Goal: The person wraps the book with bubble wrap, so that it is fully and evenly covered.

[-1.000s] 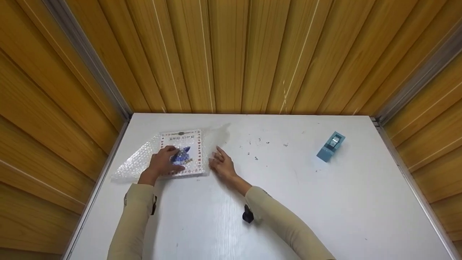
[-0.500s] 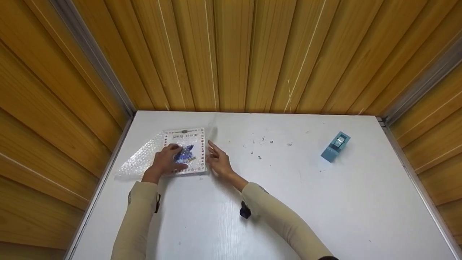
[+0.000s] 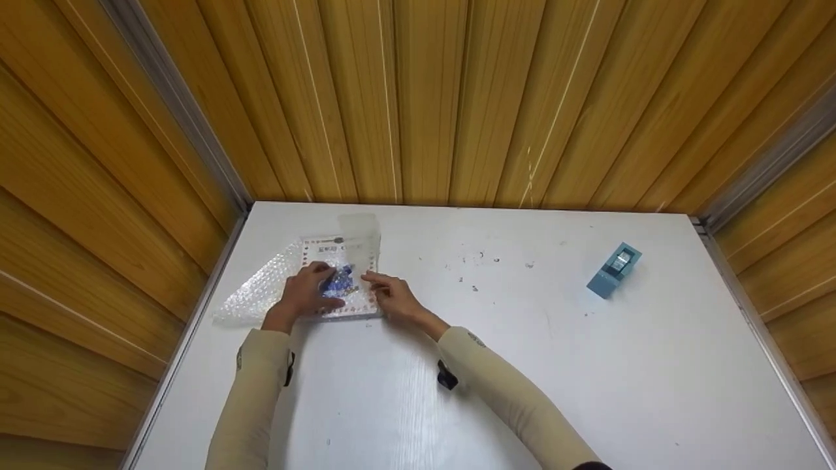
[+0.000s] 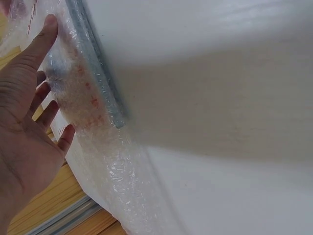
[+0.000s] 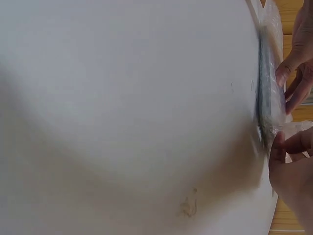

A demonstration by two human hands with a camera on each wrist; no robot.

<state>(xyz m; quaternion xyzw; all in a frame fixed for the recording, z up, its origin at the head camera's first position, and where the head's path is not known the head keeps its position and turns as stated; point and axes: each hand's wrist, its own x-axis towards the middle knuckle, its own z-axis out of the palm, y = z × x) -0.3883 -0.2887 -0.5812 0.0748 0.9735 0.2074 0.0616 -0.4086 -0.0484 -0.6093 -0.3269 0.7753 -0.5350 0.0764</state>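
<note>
A flat, white, book-like item (image 3: 359, 301) with a patterned red border and a blue picture lies on the table at the left, with bubble wrap (image 3: 258, 287) under and over it. My left hand (image 3: 304, 290) rests on its front, thumb and fingers spread, as the left wrist view shows from the side (image 4: 24, 117). At the item's right edge my right hand (image 3: 396, 297) pinches the bubble wrap, which folds over that edge. In the right wrist view the right thumb and fingers (image 5: 278, 147) meet at the wrapped corner.
A blue tape dispenser (image 3: 614, 271) stands at the right of the white table (image 3: 522, 365). Small dark marks (image 3: 475, 287) dot the tabletop's middle. Wood-patterned panels (image 3: 424, 98) rise behind the table and on both sides.
My right hand has moved left onto the item's right edge, bringing the right flap of bubble wrap up and over it. The left hand stays on the item.
</note>
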